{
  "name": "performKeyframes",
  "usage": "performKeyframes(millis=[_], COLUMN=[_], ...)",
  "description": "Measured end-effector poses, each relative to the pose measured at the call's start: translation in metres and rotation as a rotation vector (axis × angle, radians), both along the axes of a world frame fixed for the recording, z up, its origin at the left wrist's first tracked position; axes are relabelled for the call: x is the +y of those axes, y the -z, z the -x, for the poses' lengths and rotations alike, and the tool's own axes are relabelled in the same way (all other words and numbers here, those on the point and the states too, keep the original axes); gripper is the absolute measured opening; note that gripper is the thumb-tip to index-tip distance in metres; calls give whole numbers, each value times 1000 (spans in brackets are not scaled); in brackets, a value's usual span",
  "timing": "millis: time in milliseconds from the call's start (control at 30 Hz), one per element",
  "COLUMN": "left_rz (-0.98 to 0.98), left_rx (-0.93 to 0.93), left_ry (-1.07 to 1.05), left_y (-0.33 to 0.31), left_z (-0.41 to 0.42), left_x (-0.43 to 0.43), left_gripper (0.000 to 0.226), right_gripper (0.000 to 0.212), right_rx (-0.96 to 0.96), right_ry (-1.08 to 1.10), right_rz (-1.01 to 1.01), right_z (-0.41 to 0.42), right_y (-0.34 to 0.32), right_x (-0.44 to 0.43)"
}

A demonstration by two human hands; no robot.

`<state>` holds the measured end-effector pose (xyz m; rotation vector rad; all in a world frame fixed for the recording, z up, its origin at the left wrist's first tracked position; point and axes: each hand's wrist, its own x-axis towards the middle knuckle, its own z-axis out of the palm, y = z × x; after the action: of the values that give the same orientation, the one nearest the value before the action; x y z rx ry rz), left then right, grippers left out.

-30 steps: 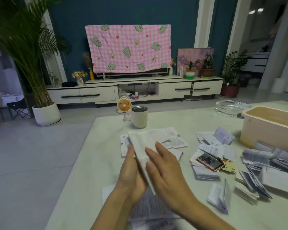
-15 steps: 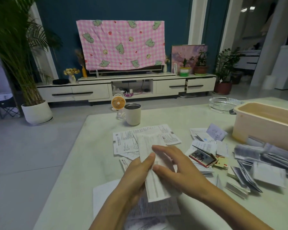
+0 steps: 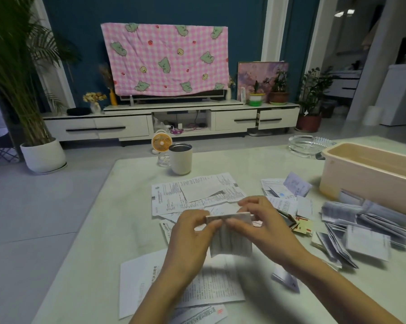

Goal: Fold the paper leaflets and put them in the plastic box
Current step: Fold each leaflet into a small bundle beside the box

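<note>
Two hands work here: the left hand (image 3: 192,232) and right hand (image 3: 262,225) each pinch the top edge of one folded leaflet (image 3: 230,239), held above the table (image 3: 108,230). One plastic box (image 3: 361,174) sits at 2 o'clock, cut off by the frame, and one mug (image 3: 180,159) at 11. The overlapping loose leaflets (image 3: 192,192) defy counting. Half a second ago the held leaflet was a longer strip.

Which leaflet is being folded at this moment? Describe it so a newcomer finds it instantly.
Start at the pale table and look near its middle, on the near side of the white mug. There the left hand and the right hand pinch the top edge of a folded leaflet. It alone is held up; the other papers lie on the table.
</note>
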<state>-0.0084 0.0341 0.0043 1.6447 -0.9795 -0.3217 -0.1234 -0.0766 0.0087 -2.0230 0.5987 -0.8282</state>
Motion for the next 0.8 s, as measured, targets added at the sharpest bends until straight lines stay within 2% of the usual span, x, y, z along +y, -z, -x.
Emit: performKeyframes(millis=[167, 267, 367, 433, 467, 533, 600, 667, 733, 800], left_rz=[84, 67, 39, 11, -3, -25, -29, -50, -65, -51], left_rx=[201, 424, 513, 528, 530, 543, 561, 548, 514, 484], left_ry=[-111, -65, -46, -55, -60, -80, -95, -120, -144, -161], left_y=[2, -6, -8, -6, -4, -1, 2, 4, 4, 5], left_z=[11, 24, 28, 22, 19, 14, 11, 11, 9, 4], left_x=[-11, -15, -18, -18, -18, -19, -22, -23, -23, -23], left_gripper=[15, 13, 11, 13, 14, 17, 18, 19, 20, 22], right_gripper=[2, 6, 13, 19, 22, 25, 16, 20, 32, 24], right_rx=[6, -17, -99, 13, 134, 419, 672, 834, 896, 805], right_ry=[-147, -51, 240, 399, 434, 428, 439, 479, 529, 465], right_rz=[-290, -139, -5, 61, 100, 184, 286, 430, 549, 516], right_z=[10, 17, 22, 23, 22, 20, 19, 19, 19, 18], right_y=[-4, -6, -13, -11, -6, 10, 26, 37, 42, 43], right_x=[3, -13, -57, -90, -102, -113, -110, -107, -107, -107])
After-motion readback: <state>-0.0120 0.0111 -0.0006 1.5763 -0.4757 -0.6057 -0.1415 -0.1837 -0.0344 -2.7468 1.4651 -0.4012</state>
